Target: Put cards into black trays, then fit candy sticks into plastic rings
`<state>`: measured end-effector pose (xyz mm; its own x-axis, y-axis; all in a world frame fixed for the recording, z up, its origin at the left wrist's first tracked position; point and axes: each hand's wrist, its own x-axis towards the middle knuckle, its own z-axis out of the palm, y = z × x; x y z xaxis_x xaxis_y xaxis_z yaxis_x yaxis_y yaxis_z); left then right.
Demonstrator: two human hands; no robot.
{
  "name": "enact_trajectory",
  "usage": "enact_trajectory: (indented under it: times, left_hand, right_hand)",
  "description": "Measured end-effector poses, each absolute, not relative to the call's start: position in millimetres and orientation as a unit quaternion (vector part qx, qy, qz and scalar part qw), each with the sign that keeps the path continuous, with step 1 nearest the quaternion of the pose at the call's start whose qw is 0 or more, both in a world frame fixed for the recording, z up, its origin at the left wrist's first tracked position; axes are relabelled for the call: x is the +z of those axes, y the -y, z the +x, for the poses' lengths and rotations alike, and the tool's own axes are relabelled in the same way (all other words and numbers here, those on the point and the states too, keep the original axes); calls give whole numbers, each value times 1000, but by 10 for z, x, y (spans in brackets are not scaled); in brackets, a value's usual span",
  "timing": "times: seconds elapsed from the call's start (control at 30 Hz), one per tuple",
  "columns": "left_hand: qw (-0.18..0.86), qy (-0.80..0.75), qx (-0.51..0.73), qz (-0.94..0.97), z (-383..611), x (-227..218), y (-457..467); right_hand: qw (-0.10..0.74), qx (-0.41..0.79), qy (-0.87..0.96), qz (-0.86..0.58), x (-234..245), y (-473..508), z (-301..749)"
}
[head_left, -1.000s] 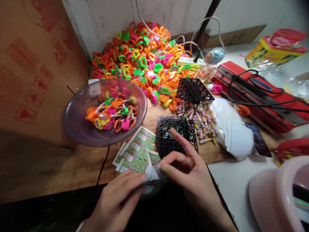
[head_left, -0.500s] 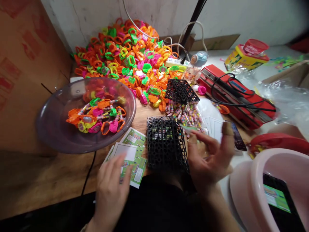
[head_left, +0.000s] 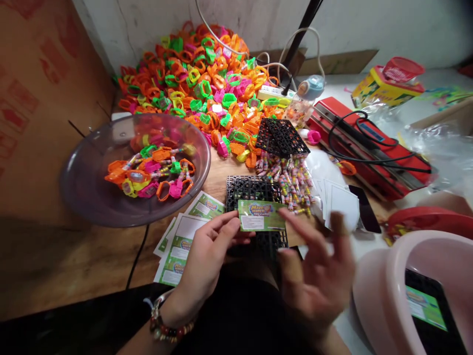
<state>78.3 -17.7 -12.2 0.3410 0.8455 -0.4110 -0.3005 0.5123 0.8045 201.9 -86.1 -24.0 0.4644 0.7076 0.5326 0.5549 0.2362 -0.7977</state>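
Left forearm point(head_left: 144, 337) comes in from about 7 o'clock, bare, and runs up toward 1 o'clock. The left wrist point(head_left: 166, 318) is pretty much straight. The left hand point(head_left: 207, 256) sits just left of centre, back of the hand facing the camera. Its fingers are stretched toward 2 o'clock, and the thumb is tucked under them in a tight pinch at the tips.

The right hand point(head_left: 318, 281) is lower down at around 5 o'clock, and it's blurry. It's open and loose with the fingers fanned apart: index finger point(head_left: 297, 224) aims at 10 o'clock, another finger pokes up toward 12. Its thumb hangs on the inner side, pointing at 11. The hands are near each other, not touching.
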Motion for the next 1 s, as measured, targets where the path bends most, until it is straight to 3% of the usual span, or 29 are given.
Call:
enact_trajectory:
  times: [0.17, 0.23, 0.3, 0.43, 0.57, 0.63, 1.0]
  left_hand:
    - [735, -429, 377, 365, 800, -145, 161]
    - [694, -446, 368, 429, 798, -204, 151]
    - [593, -477, 371, 532, 768, -294, 121]
    - [267, -506, 406, 713, 674, -462, 18]
    - [84, -419, 404, 809, 701, -486, 11]
    - [51, -388, 391, 833, 770, -477, 58]
    - [27, -426, 219, 877, 1013, -682, 122]
  right_hand:
    - [621, 262, 345, -654, -153, 709, 2219]
    - [629, 286, 327, -645, -136, 672, 2253]
    - [643, 250, 314, -652, -125, 655, 2296]
    - [666, 143, 278, -678, -195, 575, 2510]
    - [625, 284, 282, -671, -416, 372, 2677]
    - [604, 322, 290, -669, -513, 292, 2664]
    - [554, 271, 336, -712, -629, 260, 2603]
